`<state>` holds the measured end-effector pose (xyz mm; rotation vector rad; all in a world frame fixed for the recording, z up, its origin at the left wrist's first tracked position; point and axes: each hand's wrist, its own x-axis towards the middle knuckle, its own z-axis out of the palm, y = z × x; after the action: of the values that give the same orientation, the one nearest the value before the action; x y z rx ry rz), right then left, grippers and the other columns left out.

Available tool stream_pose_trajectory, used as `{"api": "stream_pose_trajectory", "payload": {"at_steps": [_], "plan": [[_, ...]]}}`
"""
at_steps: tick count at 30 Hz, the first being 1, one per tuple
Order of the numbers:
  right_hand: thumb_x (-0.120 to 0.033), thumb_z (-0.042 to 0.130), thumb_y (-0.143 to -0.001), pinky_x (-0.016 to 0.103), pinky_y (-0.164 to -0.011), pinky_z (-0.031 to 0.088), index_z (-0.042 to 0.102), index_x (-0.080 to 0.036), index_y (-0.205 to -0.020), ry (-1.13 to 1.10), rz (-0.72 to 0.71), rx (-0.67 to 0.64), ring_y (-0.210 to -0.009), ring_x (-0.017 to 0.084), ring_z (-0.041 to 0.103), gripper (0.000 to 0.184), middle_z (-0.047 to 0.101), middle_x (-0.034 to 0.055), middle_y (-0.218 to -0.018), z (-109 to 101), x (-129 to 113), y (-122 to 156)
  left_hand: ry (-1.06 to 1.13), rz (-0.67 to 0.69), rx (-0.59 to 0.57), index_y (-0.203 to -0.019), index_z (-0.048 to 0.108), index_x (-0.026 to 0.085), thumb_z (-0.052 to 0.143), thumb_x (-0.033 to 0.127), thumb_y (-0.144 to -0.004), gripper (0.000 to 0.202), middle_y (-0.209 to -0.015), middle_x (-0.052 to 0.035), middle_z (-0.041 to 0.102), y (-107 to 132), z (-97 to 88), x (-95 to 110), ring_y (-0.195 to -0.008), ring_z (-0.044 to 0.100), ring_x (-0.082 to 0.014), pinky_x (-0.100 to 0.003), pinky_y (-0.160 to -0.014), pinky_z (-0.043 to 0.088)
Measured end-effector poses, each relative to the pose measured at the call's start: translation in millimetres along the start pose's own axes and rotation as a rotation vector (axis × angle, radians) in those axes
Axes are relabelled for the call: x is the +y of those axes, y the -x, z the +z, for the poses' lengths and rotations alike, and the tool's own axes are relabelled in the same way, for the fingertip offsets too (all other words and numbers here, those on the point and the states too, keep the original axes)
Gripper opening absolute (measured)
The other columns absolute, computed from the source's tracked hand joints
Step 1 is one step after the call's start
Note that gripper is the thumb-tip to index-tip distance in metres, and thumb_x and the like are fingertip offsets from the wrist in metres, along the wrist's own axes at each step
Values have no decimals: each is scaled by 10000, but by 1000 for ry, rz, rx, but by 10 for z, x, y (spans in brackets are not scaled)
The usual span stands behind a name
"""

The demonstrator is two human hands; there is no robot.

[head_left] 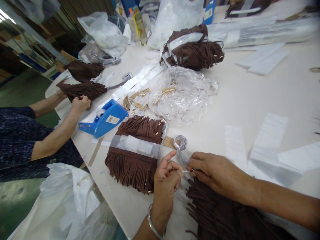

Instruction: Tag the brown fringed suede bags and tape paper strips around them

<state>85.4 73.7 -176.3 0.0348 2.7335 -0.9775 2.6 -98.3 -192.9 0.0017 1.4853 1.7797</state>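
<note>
My left hand [166, 178], a bangle at its wrist, pinches one end of a thin white string [185, 171] between thumb and finger. My right hand [217, 173] is closed on the string's other end, just above a dark brown fringed bag [225, 213] at the lower right. Beyond my fingertips lies a coiled strap in clear wrapping [180, 143], close to a brown card tag [168, 142]. Left of my left hand rests a second brown fringed bag [135, 160] with a pale wrapped band across it.
A blue tape dispenser [110, 118] stands near the table edge. Behind it are loose tags [140, 100] and a crumpled clear plastic bag [185, 96]. White paper strips [268, 143] lie at right. At left, a co-worker's hand [81, 102] touches another fringed bag [85, 89].
</note>
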Motion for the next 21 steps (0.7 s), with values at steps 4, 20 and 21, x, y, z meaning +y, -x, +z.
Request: {"api": "stream_pose_trajectory", "payload": {"at_steps": [4, 20, 21], "plan": [[-184, 468, -925, 270, -734, 430, 637, -222, -883, -119, -4, 76, -819, 164, 584, 179, 608, 33, -920, -50, 20, -8, -64, 97, 31, -1333, 520, 246, 671, 241, -810, 544, -869, 28, 594, 0, 33, -19, -444, 349, -2, -152, -405, 269], [-402, 608, -858, 237, -615, 381, 691, -166, -871, -780, 287, 19, -677, 129, 536, 250, 647, -8, -739, -76, 255, 15, -449, 86, -4, -845, 682, 174, 658, 404, -864, 231, -512, 64, 517, -23, 168, -109, -476, 448, -68, -189, -508, 346], [-392, 597, -864, 236, -617, 384, 692, -171, -868, -740, 280, 24, -680, 130, 538, 240, 645, -11, -735, -86, 254, 15, -430, 78, -7, -848, 686, 171, 658, 408, -862, 239, -506, 62, 515, -28, 152, -120, -469, 443, -68, -190, -501, 342]]}}
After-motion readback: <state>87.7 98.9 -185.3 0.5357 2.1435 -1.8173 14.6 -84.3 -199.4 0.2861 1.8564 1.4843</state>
